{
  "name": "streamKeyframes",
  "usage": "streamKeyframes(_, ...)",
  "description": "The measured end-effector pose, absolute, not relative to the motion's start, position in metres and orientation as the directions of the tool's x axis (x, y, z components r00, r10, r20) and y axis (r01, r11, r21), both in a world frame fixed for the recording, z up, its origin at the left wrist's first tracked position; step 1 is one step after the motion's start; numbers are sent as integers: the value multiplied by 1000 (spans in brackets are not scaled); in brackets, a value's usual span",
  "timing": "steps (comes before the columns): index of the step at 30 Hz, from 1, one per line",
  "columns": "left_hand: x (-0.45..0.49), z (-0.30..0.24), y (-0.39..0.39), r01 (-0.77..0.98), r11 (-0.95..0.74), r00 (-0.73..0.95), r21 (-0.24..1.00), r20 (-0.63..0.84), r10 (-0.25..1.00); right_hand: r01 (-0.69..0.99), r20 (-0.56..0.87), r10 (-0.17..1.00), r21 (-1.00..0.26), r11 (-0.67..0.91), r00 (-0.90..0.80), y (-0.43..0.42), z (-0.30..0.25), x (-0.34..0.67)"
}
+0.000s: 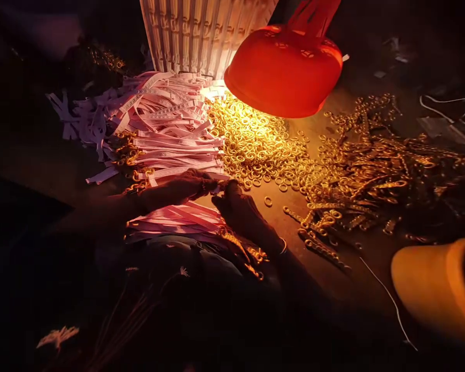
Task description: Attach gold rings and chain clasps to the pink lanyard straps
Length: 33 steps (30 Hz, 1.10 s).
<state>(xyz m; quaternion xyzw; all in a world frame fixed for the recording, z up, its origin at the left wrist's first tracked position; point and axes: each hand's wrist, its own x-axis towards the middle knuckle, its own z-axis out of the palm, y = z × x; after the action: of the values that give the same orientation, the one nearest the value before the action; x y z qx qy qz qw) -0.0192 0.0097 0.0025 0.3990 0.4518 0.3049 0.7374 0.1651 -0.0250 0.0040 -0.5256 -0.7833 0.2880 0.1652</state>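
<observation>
My left hand (174, 191) lies across the front of a heap of pale pink paper strips (166, 124), its fingers pinching a strip end. My right hand (244, 217) rests just beside it, with its fingertips bunched at the same spot; whatever they touch is hidden. A thin bangle (282, 246) circles my right wrist. More strips (174, 219) lie under my hands, over my dark floral lap (189, 263). To the right spreads a heap of small gold rings (256, 150), and one loose ring (268, 201) lies near my right hand. Gold link strips (256, 254) hang at my lap.
A red-orange lamp shade (284, 72) hangs over the rings. A white pleated cylinder (197, 36) stands behind the strips. Gold chain pieces (372, 175) spread across the right floor. An orange tub (437, 284) sits at lower right, beside a thin white wire (391, 299).
</observation>
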Motion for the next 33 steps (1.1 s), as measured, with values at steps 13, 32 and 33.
streamKeyframes(13, -26, 7, -63, 5, 574, 493, 819, -501, 711, 628, -144, 937, -772, 95, -319, -101, -17, 161)
streamKeyframes(32, -22, -9, -56, 116, 621, 463, 775, -596, 656, 631, -160, 808, -715, 301, -567, -78, 1, 162)
streamKeyframes(33, -28, -8, -49, 184, 551, 437, 814, -570, 696, 639, -162, 813, -709, 298, -559, -76, 6, 164)
